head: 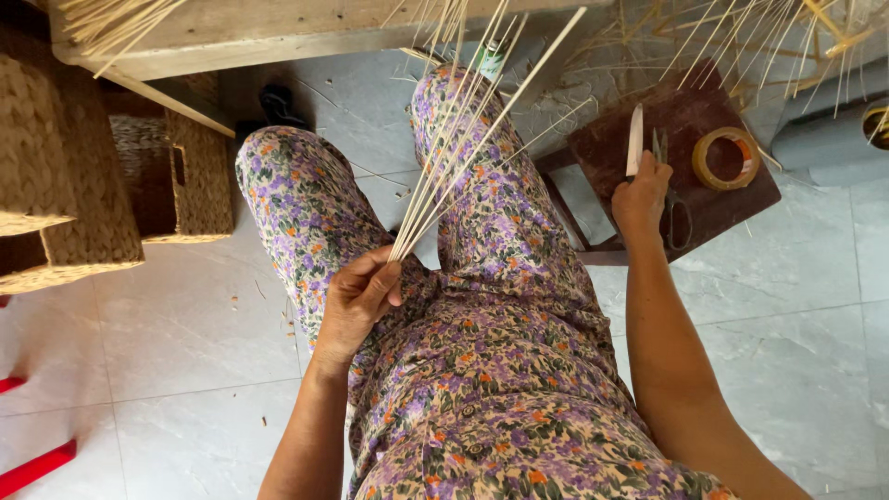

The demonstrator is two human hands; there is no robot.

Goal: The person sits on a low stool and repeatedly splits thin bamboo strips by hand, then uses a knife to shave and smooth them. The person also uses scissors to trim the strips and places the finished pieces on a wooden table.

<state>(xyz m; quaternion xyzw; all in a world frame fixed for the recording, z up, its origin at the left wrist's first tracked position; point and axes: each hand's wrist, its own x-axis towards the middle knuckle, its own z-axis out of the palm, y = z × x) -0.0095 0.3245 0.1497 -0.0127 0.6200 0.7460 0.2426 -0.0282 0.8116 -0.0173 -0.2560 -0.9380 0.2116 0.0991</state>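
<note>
My left hand [356, 301] rests on my lap in floral trousers and grips the lower ends of a bundle of thin pale bamboo strips [454, 139] that fan upward toward a wooden bench. My right hand [641, 196] reaches out to a small dark brown stool [681, 130] on the right and holds a pale-handled knife [634, 139] upright over it. On that stool, scissors [674, 208] lie beside my hand and a roll of brown tape [727, 157] sits further right.
Woven straw baskets [111, 176] stand at the left under a wooden bench [250, 32]. More loose bamboo strips [778, 37] spread over the floor at the top right. A red frame piece [32, 468] shows at the bottom left. The floor is grey tile.
</note>
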